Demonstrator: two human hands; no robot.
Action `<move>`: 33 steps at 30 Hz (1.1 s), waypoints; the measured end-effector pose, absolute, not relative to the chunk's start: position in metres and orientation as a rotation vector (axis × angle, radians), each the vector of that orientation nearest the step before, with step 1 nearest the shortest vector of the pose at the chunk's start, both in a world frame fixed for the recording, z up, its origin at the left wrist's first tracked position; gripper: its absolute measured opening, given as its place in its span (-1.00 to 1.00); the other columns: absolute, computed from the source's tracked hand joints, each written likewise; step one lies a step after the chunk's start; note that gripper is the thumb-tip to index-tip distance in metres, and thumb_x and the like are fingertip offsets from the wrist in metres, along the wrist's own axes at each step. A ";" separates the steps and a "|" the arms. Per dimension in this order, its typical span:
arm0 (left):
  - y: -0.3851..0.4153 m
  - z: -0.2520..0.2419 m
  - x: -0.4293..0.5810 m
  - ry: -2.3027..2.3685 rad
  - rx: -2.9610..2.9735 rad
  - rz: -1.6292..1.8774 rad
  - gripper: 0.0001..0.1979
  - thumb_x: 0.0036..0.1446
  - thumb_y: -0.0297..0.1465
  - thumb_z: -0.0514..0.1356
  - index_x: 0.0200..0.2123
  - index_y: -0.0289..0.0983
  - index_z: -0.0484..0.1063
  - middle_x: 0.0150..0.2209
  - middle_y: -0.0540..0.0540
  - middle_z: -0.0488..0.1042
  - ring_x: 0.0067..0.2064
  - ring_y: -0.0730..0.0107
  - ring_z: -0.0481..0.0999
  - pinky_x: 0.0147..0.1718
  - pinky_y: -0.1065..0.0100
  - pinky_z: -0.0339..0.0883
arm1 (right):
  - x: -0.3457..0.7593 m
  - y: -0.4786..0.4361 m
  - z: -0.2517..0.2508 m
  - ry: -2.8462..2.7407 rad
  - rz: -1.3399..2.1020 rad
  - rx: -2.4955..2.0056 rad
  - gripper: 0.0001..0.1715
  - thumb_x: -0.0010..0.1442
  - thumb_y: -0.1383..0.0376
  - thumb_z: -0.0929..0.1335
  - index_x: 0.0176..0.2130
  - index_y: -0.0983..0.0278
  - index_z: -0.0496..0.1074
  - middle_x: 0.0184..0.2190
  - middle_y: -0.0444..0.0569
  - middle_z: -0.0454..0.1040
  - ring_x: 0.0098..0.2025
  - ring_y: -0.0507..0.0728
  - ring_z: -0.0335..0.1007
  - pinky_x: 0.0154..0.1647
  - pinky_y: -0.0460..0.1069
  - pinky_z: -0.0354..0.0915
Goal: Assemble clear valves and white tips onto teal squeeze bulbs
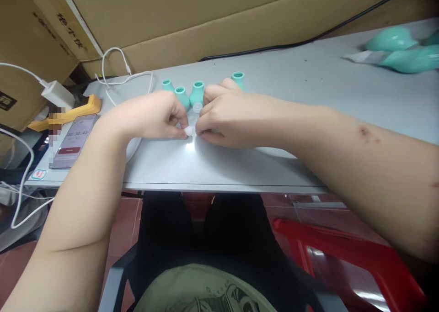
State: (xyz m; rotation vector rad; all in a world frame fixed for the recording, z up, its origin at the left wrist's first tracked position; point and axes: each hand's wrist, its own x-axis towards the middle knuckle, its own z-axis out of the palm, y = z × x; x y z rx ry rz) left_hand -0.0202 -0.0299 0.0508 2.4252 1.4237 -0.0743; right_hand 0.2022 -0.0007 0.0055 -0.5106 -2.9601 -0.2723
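Evidently, a small white piece (188, 130) is pinched between the thumb and forefinger of the left hand (163, 115), with the other fingers curled toward the palm; whether the grey tabletop (240, 166) is touched by it cannot be told. Just beside it, the right hand (219, 120) is held with its fingers bent and its thumb drawn close to the forefinger. Their tips are brought right up to the white piece, but whether anything is gripped there cannot be told, since the view is blurred. Between the hands, a clear round piece (197, 107) is seen just in front of a green bulb-shaped piece (196, 95), whose open neck is turned upward. Two similar green pieces (181, 100) are set beyond the left hand, and a fourth green piece (239, 82) is partly hidden by the right hand. Farther left, a phone (75, 140) is laid near a yellow power strip (73, 112).
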 end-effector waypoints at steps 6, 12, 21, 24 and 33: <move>-0.024 0.049 -0.028 1.280 2.440 0.090 -0.78 0.23 -0.18 0.34 -0.28 -0.21 0.68 -0.56 0.07 0.35 -0.53 0.47 0.22 -0.48 0.33 0.08 | 0.206 0.002 0.011 -2.864 -0.032 -0.675 -0.74 0.27 0.41 0.38 -0.47 0.26 0.51 -0.49 0.01 0.43 -0.05 0.27 0.31 0.11 0.23 0.24; -0.025 0.044 -0.028 1.256 2.462 0.426 -0.73 0.29 -0.13 0.33 -0.27 -0.21 0.66 -0.52 0.04 0.38 -0.47 0.41 0.21 -0.44 0.28 0.11 | 0.219 0.016 0.017 -2.403 0.306 -0.529 -0.87 0.15 0.42 0.48 -0.32 0.18 0.63 -0.41 -0.12 0.57 -0.21 0.13 0.39 -0.11 0.04 0.32; -0.019 0.031 -0.032 1.158 2.565 0.778 -0.74 0.36 -0.15 0.28 -0.20 -0.17 0.69 -0.48 0.02 0.43 -0.47 0.41 0.25 -0.45 0.28 0.13 | 0.215 0.023 0.014 -2.086 0.545 -0.390 -0.89 0.18 0.44 0.49 -0.32 0.23 0.64 -0.36 -0.16 0.61 -0.33 -0.02 0.41 -0.22 -0.07 0.34; -0.017 0.029 -0.032 1.191 2.553 0.816 -0.75 0.34 -0.15 0.30 -0.22 -0.18 0.67 -0.43 -0.02 0.51 -0.44 0.37 0.33 -0.43 0.29 0.17 | 0.214 0.024 0.012 -2.068 0.549 -0.389 -0.87 0.17 0.46 0.49 -0.32 0.24 0.64 -0.35 -0.17 0.62 -0.33 -0.03 0.43 -0.23 -0.08 0.34; -0.014 0.024 -0.031 1.153 2.615 0.857 -0.76 0.36 -0.18 0.27 -0.18 -0.17 0.68 -0.38 -0.04 0.57 -0.43 0.32 0.43 -0.41 0.28 0.24 | 0.213 0.026 0.011 -2.056 0.511 -0.426 -0.92 0.18 0.41 0.50 -0.30 0.26 0.67 -0.35 -0.16 0.62 -0.32 -0.02 0.46 -0.23 -0.08 0.37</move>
